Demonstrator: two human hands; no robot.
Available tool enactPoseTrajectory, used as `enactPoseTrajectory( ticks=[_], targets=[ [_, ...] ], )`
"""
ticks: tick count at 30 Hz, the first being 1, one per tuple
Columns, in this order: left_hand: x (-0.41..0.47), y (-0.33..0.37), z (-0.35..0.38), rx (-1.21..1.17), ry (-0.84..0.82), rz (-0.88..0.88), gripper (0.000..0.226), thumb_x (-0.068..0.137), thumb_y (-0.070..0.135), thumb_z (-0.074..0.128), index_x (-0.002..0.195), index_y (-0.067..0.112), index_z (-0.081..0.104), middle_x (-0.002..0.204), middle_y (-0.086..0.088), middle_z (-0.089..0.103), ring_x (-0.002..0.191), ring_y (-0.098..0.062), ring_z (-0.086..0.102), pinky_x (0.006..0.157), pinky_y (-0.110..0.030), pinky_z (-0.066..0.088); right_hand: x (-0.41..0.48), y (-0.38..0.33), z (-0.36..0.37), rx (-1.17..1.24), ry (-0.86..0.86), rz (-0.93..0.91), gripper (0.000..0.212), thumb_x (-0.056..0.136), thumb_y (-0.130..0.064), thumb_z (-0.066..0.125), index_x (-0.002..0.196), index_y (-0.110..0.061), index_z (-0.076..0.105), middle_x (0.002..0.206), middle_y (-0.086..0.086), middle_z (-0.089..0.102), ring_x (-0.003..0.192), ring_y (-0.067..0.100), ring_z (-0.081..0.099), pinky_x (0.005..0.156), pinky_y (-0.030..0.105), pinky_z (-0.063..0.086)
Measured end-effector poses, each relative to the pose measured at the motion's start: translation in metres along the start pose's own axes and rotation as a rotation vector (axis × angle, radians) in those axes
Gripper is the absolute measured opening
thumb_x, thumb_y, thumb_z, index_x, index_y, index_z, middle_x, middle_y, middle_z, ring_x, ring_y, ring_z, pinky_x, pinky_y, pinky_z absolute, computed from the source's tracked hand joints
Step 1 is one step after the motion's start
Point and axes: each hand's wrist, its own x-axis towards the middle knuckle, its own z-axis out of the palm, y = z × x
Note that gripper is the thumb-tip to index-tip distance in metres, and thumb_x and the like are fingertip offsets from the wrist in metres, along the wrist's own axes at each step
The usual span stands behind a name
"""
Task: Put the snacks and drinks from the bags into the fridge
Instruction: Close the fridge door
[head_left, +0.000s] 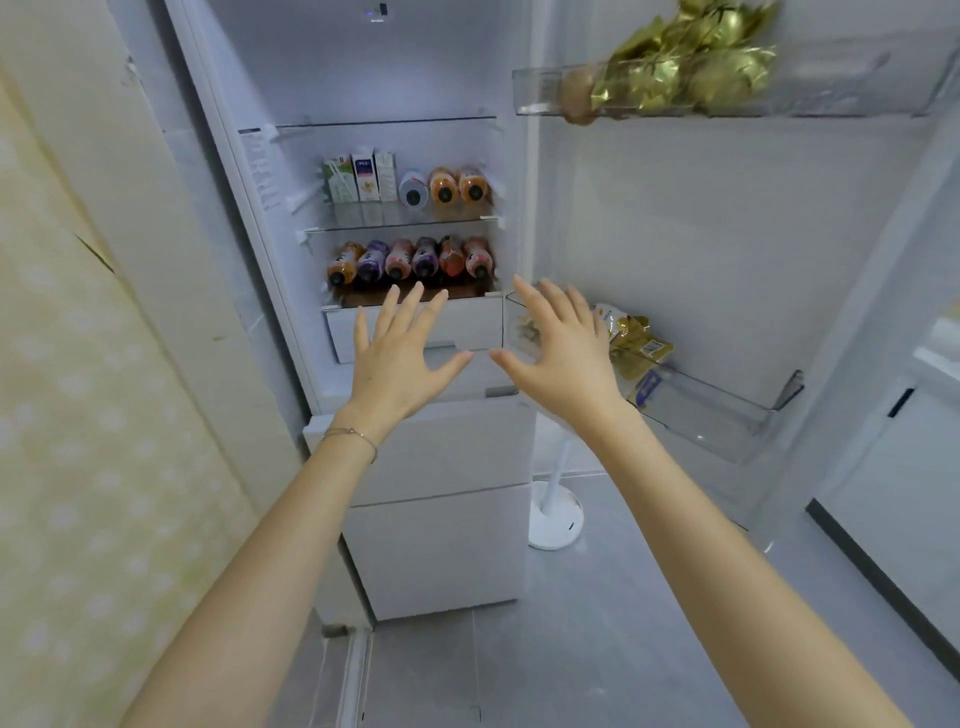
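Note:
The fridge (291, 218) stands open in front of me. Several bottles (410, 257) lie on their sides in a row on the lower glass shelf. On the shelf above are three small cartons (358, 176) and three more bottles (444, 186). Gold-wrapped snacks (691, 62) fill the upper door bin, and yellow snack packets (634, 345) sit in the lower door bin. My left hand (400, 358) and my right hand (561, 353) are both held out in front of the white drawer (467, 322), fingers spread, holding nothing.
The open fridge door (727, 234) is on the right with its clear bins (727, 421). White freezer drawers (441, 551) lie below. A white stand base (556, 514) rests on the grey tiled floor. A patterned wall (104, 415) is close on the left.

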Motion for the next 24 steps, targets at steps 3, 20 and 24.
enactPoseTrajectory(
  ticks=[3, 20, 24],
  targets=[
    [-0.014, 0.025, -0.01, -0.022, -0.007, 0.058, 0.077, 0.089, 0.069, 0.043, 0.154, 0.037, 0.017, 0.164, 0.005, 0.01, 0.151, -0.016, -0.002, 0.119, -0.051, -0.005, -0.028, 0.002, -0.022, -0.024, 0.029, 0.033, 0.079, 0.087, -0.054, 0.057, 0.153, -0.035, 0.018, 0.16, -0.001, 0.021, 0.149, 0.027, 0.008, 0.118, 0.051, 0.012],
    [-0.028, 0.225, -0.013, -0.076, 0.138, 0.159, 0.079, 0.087, 0.072, 0.041, 0.153, 0.034, 0.02, 0.162, 0.006, 0.016, 0.151, -0.018, -0.006, 0.118, -0.051, -0.01, -0.107, 0.128, -0.162, -0.049, 0.247, 0.126, 0.081, 0.086, -0.052, 0.06, 0.153, -0.038, 0.016, 0.163, 0.0, 0.006, 0.149, 0.025, -0.003, 0.118, 0.046, 0.009],
    [-0.025, 0.266, 0.0, -0.118, 0.152, 0.057, 0.078, 0.088, 0.069, 0.046, 0.153, 0.033, 0.022, 0.163, 0.003, 0.013, 0.15, -0.019, -0.008, 0.118, -0.052, -0.01, -0.108, 0.176, -0.19, -0.009, 0.248, 0.121, 0.084, 0.087, -0.053, 0.06, 0.152, -0.041, 0.01, 0.162, -0.005, -0.005, 0.149, 0.022, -0.01, 0.117, 0.046, 0.009]
  ],
)
